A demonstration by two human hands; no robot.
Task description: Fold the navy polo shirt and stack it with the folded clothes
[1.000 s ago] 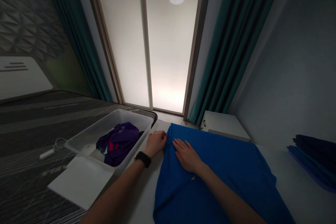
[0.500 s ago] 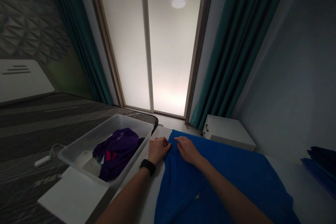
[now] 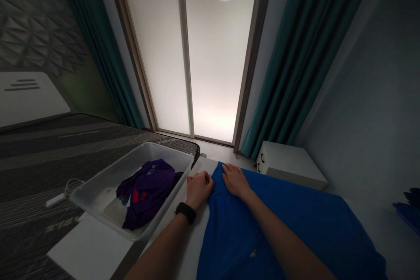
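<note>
A blue cloth garment [image 3: 295, 218] lies spread over a white table [image 3: 187, 245], with a small print near the bottom. My left hand [image 3: 199, 189], with a black watch on the wrist, is curled at the garment's left edge, thumb and fingers closed on the fabric. Flat on the blue cloth near its far left corner rests my right hand [image 3: 235, 180], its fingers stretched out and slightly apart. Some creases run through the fabric below both hands.
Left of the table, a clear plastic bin [image 3: 98, 214] holds purple clothing [image 3: 152, 188]. It sits on a dark patterned mattress [image 3: 29, 162] near a white adapter [image 3: 55, 200]. A white cabinet [image 3: 292, 162] stands beyond the table; dark folded cloths [image 3: 408, 216] lie far right.
My right hand has flattened onto the cloth, its fingertips nearer the far corner. My left hand remains at the left edge with its fingers more curled. The view has shifted slightly.
</note>
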